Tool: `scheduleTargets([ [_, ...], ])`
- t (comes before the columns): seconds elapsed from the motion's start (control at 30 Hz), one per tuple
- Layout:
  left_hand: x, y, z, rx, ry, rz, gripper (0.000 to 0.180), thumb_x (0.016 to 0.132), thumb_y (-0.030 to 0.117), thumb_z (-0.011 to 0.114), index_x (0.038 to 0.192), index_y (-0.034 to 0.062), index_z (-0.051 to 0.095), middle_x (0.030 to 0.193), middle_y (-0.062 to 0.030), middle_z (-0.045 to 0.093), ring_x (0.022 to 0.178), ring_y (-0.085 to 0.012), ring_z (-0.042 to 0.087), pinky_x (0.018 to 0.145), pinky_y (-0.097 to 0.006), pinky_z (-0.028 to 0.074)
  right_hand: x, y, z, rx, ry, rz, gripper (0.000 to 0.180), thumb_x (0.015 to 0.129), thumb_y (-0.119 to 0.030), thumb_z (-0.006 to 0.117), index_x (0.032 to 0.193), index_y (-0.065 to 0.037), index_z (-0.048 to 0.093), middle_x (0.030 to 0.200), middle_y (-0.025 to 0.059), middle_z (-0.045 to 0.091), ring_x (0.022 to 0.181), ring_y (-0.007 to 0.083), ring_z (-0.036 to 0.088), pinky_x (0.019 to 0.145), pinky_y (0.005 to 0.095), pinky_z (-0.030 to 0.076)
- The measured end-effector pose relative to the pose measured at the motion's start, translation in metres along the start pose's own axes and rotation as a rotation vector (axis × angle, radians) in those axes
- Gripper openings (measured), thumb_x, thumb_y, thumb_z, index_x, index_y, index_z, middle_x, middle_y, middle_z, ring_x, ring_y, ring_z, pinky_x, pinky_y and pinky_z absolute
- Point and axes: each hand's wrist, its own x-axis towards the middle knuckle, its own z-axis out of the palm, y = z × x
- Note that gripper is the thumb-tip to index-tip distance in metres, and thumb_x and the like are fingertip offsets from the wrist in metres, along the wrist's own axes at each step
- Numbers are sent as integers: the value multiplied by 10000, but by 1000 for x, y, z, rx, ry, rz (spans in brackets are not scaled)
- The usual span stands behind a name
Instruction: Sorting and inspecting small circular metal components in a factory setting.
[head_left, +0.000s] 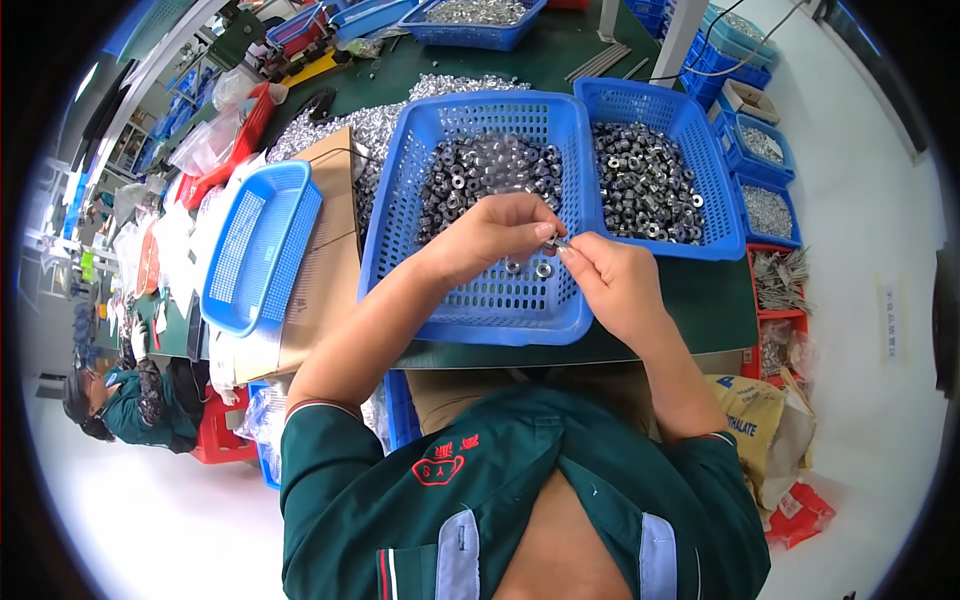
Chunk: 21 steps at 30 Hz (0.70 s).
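Red embroidered writing stands on the left chest of the dark green shirt (400, 545): a rounded, cup-like emblem (438, 468) outlined in red with a couple of Latin capitals inside, and a pair of red Chinese characters just beside it. Bold dark blue Latin capitals run in lines across the yellow sack (752, 412) at the lower right, its folds cutting some words short. Farther right, a pale strip-shaped sign (889, 318) carries a single row of dark Chinese characters, though near the curved rim its backing could be wall or floor.
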Motion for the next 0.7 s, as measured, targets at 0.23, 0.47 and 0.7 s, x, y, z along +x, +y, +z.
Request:
scheduleTargets([
  [0.23, 0, -2, -4, -199, 45, -85, 213, 933, 210, 583, 987, 6, 616, 771, 10, 563, 643, -57, 459, 588, -202, 369, 7, -10, 7, -530, 237, -472, 215, 852, -189, 607, 700, -74, 508, 599, 97, 578, 548, 269, 586, 472, 383, 416],
  [0.47, -1, -1, -8, 32, 110, 100, 214, 937, 191, 571, 1024, 0, 619, 775, 21, 560, 663, -43, 459, 601, -192, 375, 19, -7, 6, -2, 13, -79, 260, 879, -229, 597, 750, -6, 562, 597, 123, 588, 493, 280, 572, 465, 404, 399],
  [0.7, 4, 2, -9, -204, 123, 52, 192, 957, 152, 493, 1048, 0, 567, 826, -32, 571, 653, -76, 440, 554, -200, 351, 28, 1, -8, 712, -267, 325, 273, 940, -228, 534, 762, -27, 582, 557, -50, 433, 480, 24, 366, 444, 199, 280],
])
